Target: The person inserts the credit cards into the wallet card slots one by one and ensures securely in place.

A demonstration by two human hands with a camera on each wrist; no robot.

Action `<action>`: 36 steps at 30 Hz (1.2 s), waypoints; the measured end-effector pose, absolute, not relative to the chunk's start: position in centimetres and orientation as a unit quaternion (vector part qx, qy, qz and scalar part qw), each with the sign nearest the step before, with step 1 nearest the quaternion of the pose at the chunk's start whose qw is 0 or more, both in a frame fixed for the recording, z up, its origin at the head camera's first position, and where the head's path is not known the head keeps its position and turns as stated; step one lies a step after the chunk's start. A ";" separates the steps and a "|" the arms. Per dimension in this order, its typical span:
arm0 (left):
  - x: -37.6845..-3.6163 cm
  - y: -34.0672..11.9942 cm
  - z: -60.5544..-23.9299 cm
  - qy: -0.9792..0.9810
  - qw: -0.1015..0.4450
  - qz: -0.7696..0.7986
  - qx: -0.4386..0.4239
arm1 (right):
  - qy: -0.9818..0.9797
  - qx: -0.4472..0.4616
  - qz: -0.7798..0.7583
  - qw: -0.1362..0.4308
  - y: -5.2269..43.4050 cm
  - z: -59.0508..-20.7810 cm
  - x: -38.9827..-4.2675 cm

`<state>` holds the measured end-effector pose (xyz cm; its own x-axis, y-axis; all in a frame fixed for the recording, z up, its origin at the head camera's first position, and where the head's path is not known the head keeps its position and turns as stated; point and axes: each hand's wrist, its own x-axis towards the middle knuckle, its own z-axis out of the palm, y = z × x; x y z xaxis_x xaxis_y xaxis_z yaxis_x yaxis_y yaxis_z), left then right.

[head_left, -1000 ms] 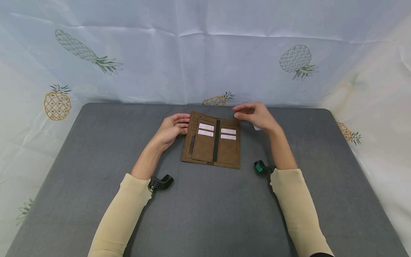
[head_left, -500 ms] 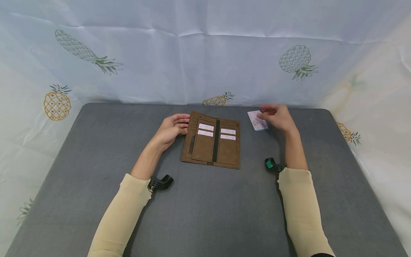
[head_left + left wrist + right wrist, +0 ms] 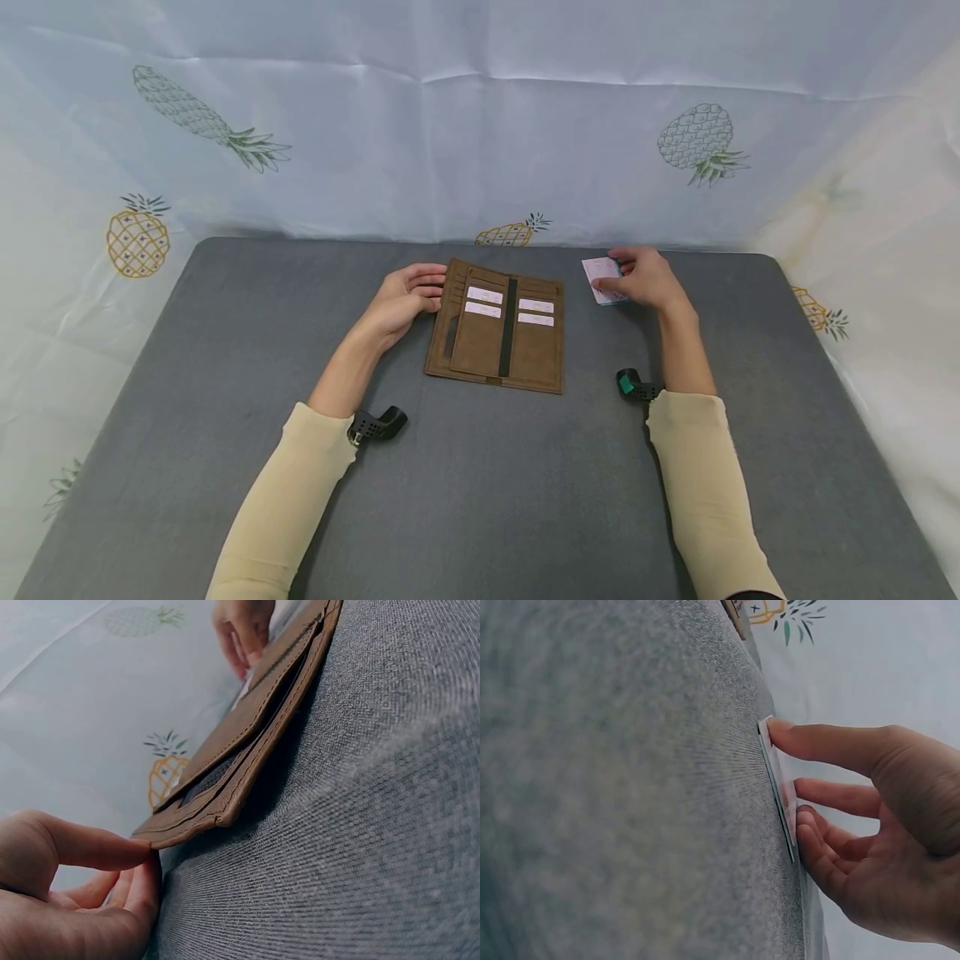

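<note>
An open brown wallet (image 3: 476, 342) lies on the grey table, white card edges (image 3: 482, 310) showing in slots on both sides of its dark centre strip. At its left edge my left hand (image 3: 402, 302) pinches the upper left part; in the left wrist view the thumb lies over the wallet's corner with fingers beneath. To the right of the wallet, a small stack of pink-and-white cards (image 3: 597, 269) lies at the table's back. My right hand (image 3: 649, 279) grips this stack, thumb on its near side and fingertips at the far edge, as the right wrist view (image 3: 781, 791) shows.
The grey table (image 3: 480, 500) ends at a pale cloth backdrop (image 3: 375, 150) printed with pineapples, close behind the wallet and cards. A black wrist mount (image 3: 378, 423) sits below the left hand, another (image 3: 637, 386) below the right.
My right hand has moved right, from the wallet's upper right corner to the card stack, and its thumb has shifted across the cards. The left hand and wallet have stayed put.
</note>
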<state>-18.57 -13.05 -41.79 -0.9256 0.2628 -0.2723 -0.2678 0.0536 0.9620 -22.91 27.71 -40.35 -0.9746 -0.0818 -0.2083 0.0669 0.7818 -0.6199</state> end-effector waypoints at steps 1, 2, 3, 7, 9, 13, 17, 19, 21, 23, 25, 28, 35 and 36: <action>-18.6 -13.0 -41.8 0.699 0.193 0.689 -0.002 | 0.937 -0.003 -0.333 0.108 27.7 -40.4 -22.9; -18.6 -13.0 -41.8 0.699 0.192 0.688 -0.002 | 0.936 -0.001 -0.337 0.101 27.7 -40.4 -22.9; -18.6 -13.0 -41.8 0.700 0.192 0.688 -0.001 | 0.936 0.001 -0.340 0.094 27.6 -40.4 -22.8; -18.6 -13.0 -41.7 0.702 0.193 0.686 0.003 | 0.934 0.001 -0.352 0.065 27.7 -40.4 -22.9; -18.6 -13.0 -41.7 0.701 0.193 0.686 0.003 | 0.929 -0.002 -0.366 0.061 27.8 -40.3 -22.9; -18.6 -13.0 -41.6 0.699 0.194 0.689 0.002 | 0.909 -0.013 -0.409 0.075 27.8 -39.9 -23.0; -18.7 -13.0 -41.7 0.700 0.195 0.687 0.003 | 0.888 -0.012 -0.452 0.085 27.2 -39.5 -22.8; -18.7 -13.0 -41.8 0.700 0.195 0.687 0.002 | 0.881 -0.011 -0.467 0.082 26.6 -39.4 -22.7; -18.7 -13.1 -41.8 0.701 0.195 0.686 0.001 | 0.875 -0.010 -0.477 0.080 25.9 -39.4 -22.6; -18.7 -13.2 -41.8 0.700 0.195 0.687 0.000 | 0.872 -0.010 -0.483 0.080 25.1 -39.5 -22.7; -18.6 -13.2 -41.8 0.700 0.196 0.687 0.000 | 0.872 -0.011 -0.483 0.080 24.4 -39.5 -22.7; -18.6 -13.2 -41.8 0.700 0.196 0.687 0.001 | 0.871 -0.011 -0.485 0.079 23.5 -39.6 -22.6; -18.6 -13.1 -41.7 0.700 0.193 0.687 0.005 | 0.861 -0.014 -0.503 0.071 21.9 -39.6 -22.5; -18.6 -13.1 -41.7 0.700 0.193 0.687 0.006 | 0.861 -0.014 -0.504 0.070 21.7 -39.6 -22.5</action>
<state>-18.61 -13.10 -41.72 -0.9255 0.2732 -0.2624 -0.2571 0.0554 0.9648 -22.53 21.74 -39.59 -0.9897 -0.0944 -0.1073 0.0474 0.4919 -0.8694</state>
